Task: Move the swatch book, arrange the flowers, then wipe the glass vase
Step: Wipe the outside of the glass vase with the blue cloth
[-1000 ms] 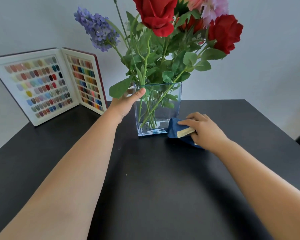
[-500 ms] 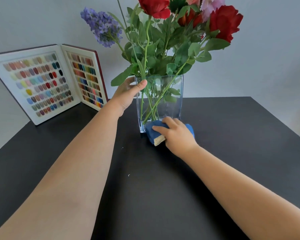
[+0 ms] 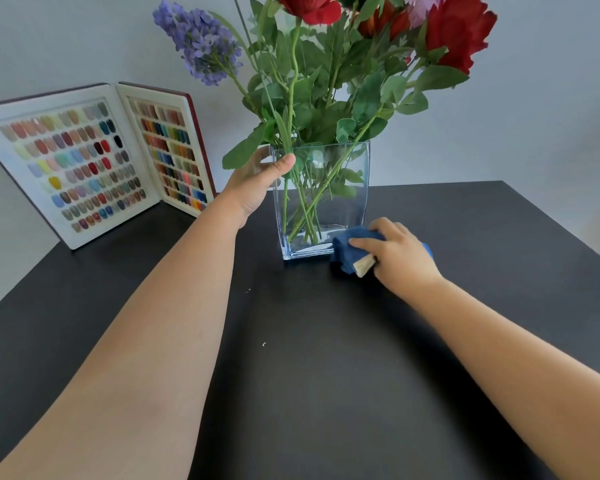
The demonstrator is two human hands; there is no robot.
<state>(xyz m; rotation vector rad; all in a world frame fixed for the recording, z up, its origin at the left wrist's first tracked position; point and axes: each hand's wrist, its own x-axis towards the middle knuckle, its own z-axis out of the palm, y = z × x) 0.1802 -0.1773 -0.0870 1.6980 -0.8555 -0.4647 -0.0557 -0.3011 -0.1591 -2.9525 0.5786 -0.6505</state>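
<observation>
Glass vase (image 3: 321, 202) gripped at rim by left hand (image 3: 257, 181); right hand (image 3: 397, 254) fingers pinching blue cloth (image 3: 349, 245) against its base; top-heavy flowers (image 3: 326, 64) could tip it.

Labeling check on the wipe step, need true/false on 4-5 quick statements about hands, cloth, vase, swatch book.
1. The left hand grips the glass vase near its rim. True.
2. The right hand presses a blue cloth at the vase's top edge. False: the cloth is at the vase's lower right corner, by the black table.
3. The swatch book lies closed and flat. False: it stands open against the wall.
4. The flowers are in the vase. True.
5. The vase lies tipped over. False: it stands upright.
</observation>
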